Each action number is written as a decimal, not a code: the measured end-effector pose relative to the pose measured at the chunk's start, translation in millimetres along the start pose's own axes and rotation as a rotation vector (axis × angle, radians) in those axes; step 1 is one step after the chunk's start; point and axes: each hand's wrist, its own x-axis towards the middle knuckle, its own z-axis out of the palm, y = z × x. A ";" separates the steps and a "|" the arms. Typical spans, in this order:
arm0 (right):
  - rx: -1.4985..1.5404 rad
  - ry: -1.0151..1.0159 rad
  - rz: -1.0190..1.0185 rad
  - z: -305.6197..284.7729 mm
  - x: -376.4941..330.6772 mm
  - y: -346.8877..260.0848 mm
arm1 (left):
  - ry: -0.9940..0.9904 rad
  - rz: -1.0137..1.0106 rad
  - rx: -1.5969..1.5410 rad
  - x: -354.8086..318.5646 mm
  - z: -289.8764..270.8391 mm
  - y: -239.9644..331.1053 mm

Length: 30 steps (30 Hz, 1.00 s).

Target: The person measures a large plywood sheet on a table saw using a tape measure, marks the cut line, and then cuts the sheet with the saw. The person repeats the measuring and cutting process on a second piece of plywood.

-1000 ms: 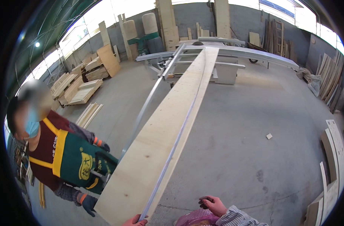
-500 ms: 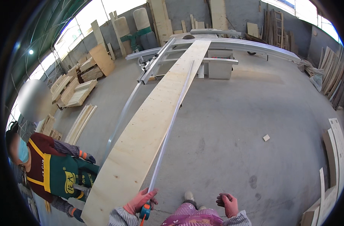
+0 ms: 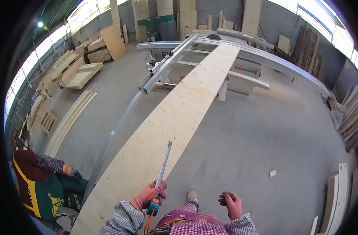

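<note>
Blue and orange, the tape measure (image 3: 153, 207) is gripped in the left hand (image 3: 146, 196), its case (image 3: 154, 204) below the curled fingers (image 3: 157, 192), its blade (image 3: 164, 162) extended above them over the board (image 3: 177, 107); the right hand (image 3: 232, 204) is held half-curled, empty.

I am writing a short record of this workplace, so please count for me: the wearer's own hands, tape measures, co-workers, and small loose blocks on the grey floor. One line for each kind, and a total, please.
Own hands: 2 (left hand, right hand)
Tape measure: 1
Co-worker: 1, partly in view
Small pale block: 1
Total: 5
</note>
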 end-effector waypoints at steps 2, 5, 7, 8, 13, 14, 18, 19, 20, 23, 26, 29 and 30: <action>-0.070 -0.072 -0.026 20.2 49.1 -36.8 | -0.022 0.039 0.017 20.1 -3.9 25.7; -0.127 -0.172 -0.064 50.9 112.1 -84.1 | -0.116 0.049 -0.102 41.8 -1.8 53.3; -0.162 -0.266 -0.087 73.2 155.5 -113.2 | -0.145 0.065 -0.143 56.1 -0.1 68.6; -0.244 -0.311 -0.140 87.2 181.1 -127.0 | -0.128 0.084 -0.184 62.1 0.3 73.2; -0.721 -0.522 -0.539 169.0 326.8 -195.4 | -0.111 -0.076 -0.322 109.1 -2.1 59.0; -0.779 -0.550 -0.661 187.1 359.1 -209.2 | -0.079 -0.015 -0.312 120.5 6.7 47.8; -1.043 -0.679 -1.088 261.0 496.3 -259.3 | -0.052 0.066 -0.470 160.2 51.4 24.0; -1.113 -0.680 -1.180 280.4 530.1 -270.5 | -0.037 0.059 -0.541 173.9 62.5 34.3; -1.124 -0.683 -1.207 298.8 563.4 -278.6 | -0.017 0.044 -0.680 181.1 72.2 49.4; -1.255 -0.790 -1.343 344.1 647.8 -305.1 | 0.372 0.171 -0.680 179.3 115.9 108.3; -1.450 -0.924 -1.230 384.3 705.4 -316.0 | 0.877 0.534 -0.597 206.5 150.8 151.3; -1.658 -1.110 -1.248 409.9 744.7 -309.0 | 0.809 0.362 -1.013 241.4 138.9 149.9; -1.644 -1.137 -1.225 413.4 756.9 -306.1 | 0.745 0.295 -1.088 247.9 139.9 150.7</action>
